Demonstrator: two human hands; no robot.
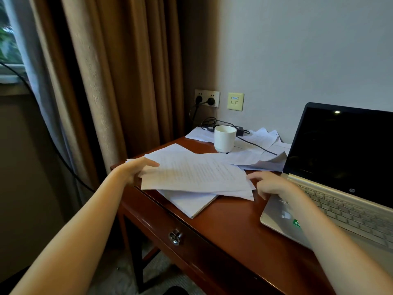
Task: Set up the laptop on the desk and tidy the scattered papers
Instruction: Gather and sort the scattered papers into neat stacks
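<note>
An open laptop point(331, 177) with a dark screen and gold keyboard stands at the right of the reddish wooden desk point(229, 226). A loose bundle of printed papers point(195, 173) lies near the desk's left end, over a thicker white stack point(191, 204). My left hand point(131, 170) grips the bundle's left edge, thumb on top. My right hand point(270, 185) touches the bundle's right edge with loosely bent fingers, just in front of the laptop's hinge. More scattered papers point(259, 150) lie at the back of the desk.
A white mug point(224, 139) stands on the back papers. A black charger and cable point(238, 129) run from the wall socket point(207, 98) across them. Brown curtains point(127, 71) hang left of the desk. A drawer knob point(175, 236) sits on the desk's front.
</note>
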